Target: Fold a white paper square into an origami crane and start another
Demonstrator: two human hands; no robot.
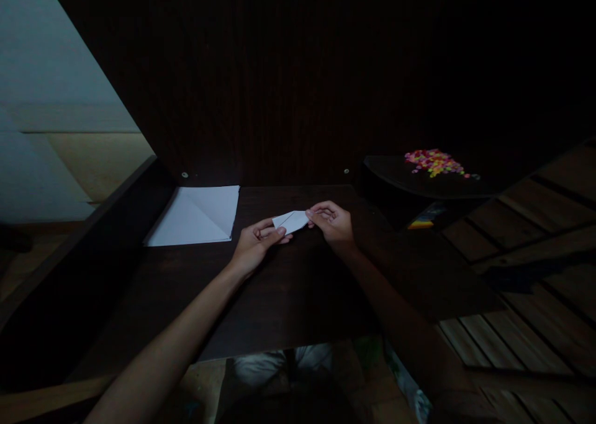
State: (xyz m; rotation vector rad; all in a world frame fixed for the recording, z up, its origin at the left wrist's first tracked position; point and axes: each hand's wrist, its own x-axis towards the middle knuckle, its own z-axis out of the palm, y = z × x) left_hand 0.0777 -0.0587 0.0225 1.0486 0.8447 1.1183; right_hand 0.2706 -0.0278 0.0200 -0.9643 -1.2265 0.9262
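Observation:
A small folded white paper piece (291, 221) is held just above the dark wooden desk (288, 293), between both hands. My left hand (257, 241) pinches its left end with thumb and fingers. My right hand (331, 221) grips its right end with the fingertips. The paper is narrow and pointed, with a crease along it. The scene is dim.
A larger white sheet (198, 216) with diagonal creases lies at the desk's back left, against the dark back panel. A heap of small colourful bits (435, 162) lies on a dark shelf at the right. Wooden slats run along the right side.

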